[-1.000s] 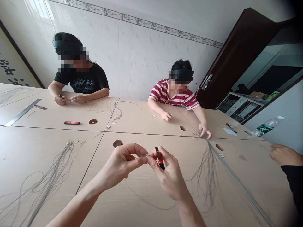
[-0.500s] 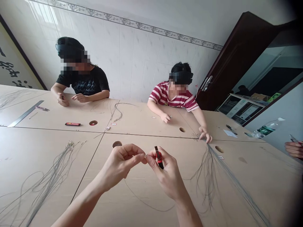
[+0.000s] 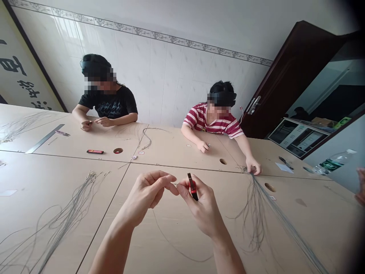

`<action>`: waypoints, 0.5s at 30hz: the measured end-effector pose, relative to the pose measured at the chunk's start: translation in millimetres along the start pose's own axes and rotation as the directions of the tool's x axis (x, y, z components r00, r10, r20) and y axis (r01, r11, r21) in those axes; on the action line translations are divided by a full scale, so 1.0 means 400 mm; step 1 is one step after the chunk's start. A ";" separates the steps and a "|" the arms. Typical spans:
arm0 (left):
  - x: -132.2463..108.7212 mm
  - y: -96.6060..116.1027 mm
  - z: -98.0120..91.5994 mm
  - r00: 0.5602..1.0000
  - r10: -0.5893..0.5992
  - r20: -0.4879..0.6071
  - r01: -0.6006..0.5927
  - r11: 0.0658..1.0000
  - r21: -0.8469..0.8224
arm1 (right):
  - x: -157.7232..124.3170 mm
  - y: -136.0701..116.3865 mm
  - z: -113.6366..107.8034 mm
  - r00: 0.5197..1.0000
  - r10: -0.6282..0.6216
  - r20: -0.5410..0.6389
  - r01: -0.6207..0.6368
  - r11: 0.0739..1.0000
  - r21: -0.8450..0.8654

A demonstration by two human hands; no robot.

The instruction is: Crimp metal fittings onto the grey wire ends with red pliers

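My left hand (image 3: 152,196) is over the table near its middle, thumb and index fingertip slightly parted and the other fingers curled. A thin grey cord (image 3: 171,241) hangs from beneath it and loops right across the tabletop, behind my right wrist. Close beside it, my right hand (image 3: 199,201) has a small red and black tool (image 3: 192,187) tucked between thumb and fingers; its exact kind is unclear. The right thumb and index fingertip pinch the cord near the left index finger. The tiny piece at the fingertips is mostly hidden.
Cord bundles lie left (image 3: 71,205) and right (image 3: 288,224) on the table (image 3: 137,251). Across sit a person in black (image 3: 114,102) and one in red stripes (image 3: 211,118), whose hand touches the right bundle. A ruler (image 3: 45,139), red-black case (image 3: 95,152) and bottle (image 3: 333,161) lie farther off.
My left thumb and index finger have parted from their pinch at the right fingertips. The view has shifted slightly left. The black-clad person's hands have come together.
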State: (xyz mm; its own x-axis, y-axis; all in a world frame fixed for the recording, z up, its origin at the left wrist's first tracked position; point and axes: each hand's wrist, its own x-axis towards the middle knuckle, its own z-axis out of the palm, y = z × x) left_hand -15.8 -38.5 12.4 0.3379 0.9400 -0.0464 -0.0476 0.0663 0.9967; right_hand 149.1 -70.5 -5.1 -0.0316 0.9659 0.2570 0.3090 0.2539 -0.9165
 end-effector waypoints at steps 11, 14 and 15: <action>-0.006 0.005 0.000 1.000 -0.016 -0.021 0.016 1.000 0.012 | 0.009 0.013 -0.001 0.999 -0.007 0.046 0.006 1.000 0.025; -0.003 0.001 0.004 0.999 -0.017 -0.028 0.017 1.000 0.014 | 0.014 0.020 -0.005 0.998 -0.018 0.058 0.016 0.999 0.041; -0.002 -0.001 0.005 0.999 -0.017 -0.029 0.017 1.000 0.016 | 0.015 0.021 -0.005 0.998 -0.019 0.063 0.016 0.999 0.047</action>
State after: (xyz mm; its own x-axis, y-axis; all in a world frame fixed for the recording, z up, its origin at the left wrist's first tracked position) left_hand -14.3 -39.9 12.3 0.3108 0.9482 -0.0652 -0.0265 0.0773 0.9967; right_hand 153.6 -62.7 -10.8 -0.0971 0.9623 0.2541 0.2635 0.2711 -0.9258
